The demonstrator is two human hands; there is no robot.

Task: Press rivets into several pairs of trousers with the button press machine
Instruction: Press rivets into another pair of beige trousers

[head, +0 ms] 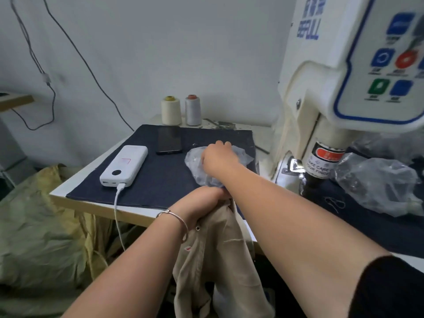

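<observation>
At the far left of the frame a heap of yellowish sacking (43,226) lies below the table (75,177), likely stock or waste kept within reach. On the table's left part a dark denim cloth (146,180) is spread as a work surface, and on it a white power bank (125,165) with its white cable (117,210) trailing over the near edge sits just beside a black phone (169,140); two thread cones (181,110) stand against the wall behind, out of the working area. At lower centre the left hand (202,203), with a thin bracelet (176,220) on its wrist, is clenched round the top edge of the beige trousers (213,260), which hang from the table's near edge down toward the bottom of the frame; it seems to be keeping the waistband up and ready for the machine. Just above, the right hand (218,158) reaches across into a clear plastic bag (202,166) lying on the cloth, probably for a rivet; its fingers curl down into the plastic, but whether they pinch anything cannot be told. At the right stands the button press machine (344,92), its lit press head (319,166) well apart from the trousers, with another plastic bag (378,182) beside it.
</observation>
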